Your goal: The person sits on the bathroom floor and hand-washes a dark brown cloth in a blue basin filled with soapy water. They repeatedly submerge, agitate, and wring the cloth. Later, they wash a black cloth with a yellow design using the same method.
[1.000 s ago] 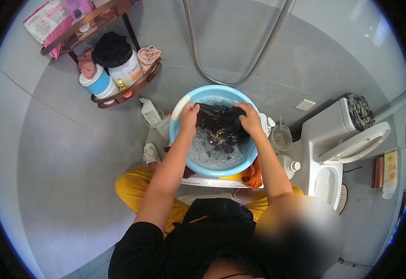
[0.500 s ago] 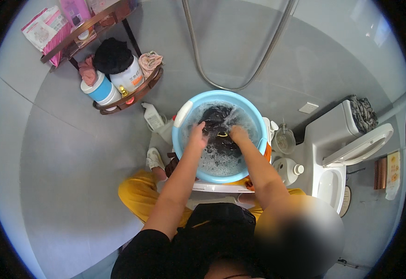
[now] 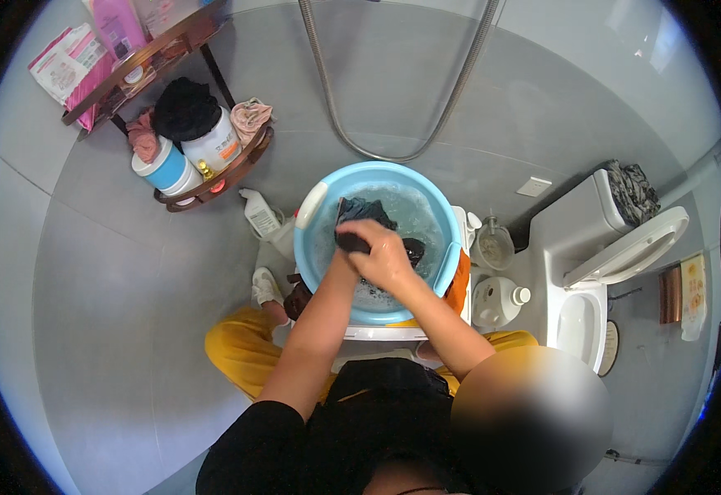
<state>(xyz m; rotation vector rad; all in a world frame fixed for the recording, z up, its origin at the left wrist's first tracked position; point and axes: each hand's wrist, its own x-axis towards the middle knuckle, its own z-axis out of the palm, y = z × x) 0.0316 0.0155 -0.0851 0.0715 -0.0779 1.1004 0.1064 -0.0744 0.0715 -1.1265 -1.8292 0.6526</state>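
Note:
A wet black garment [image 3: 365, 212] is bunched between my two hands, over a light blue basin [image 3: 447, 214] of cloudy, sudsy water. My right hand [image 3: 384, 257] is closed on the cloth, its fingers reaching leftward across it. Close against it, my left hand [image 3: 343, 261] grips the same cloth from the left; the cloth and my right hand hide most of its fingers. Part of the garment spreads beyond my hands toward the far side of the basin, and another dark part shows just right of my right hand.
The basin rests on a white stand [image 3: 360, 333], with orange cloth [image 3: 458, 285] at its right. A white jug [image 3: 497, 301] and a toilet [image 3: 579, 247] stand to the right. A white bottle [image 3: 257, 213] stands at left, below a corner shelf [image 3: 233, 176]. A shower hose [image 3: 340, 128] hangs behind.
My hands have come together from opposite sides of the garment. My right hand has moved left and now crosses over the left one, and the cloth is gathered between them.

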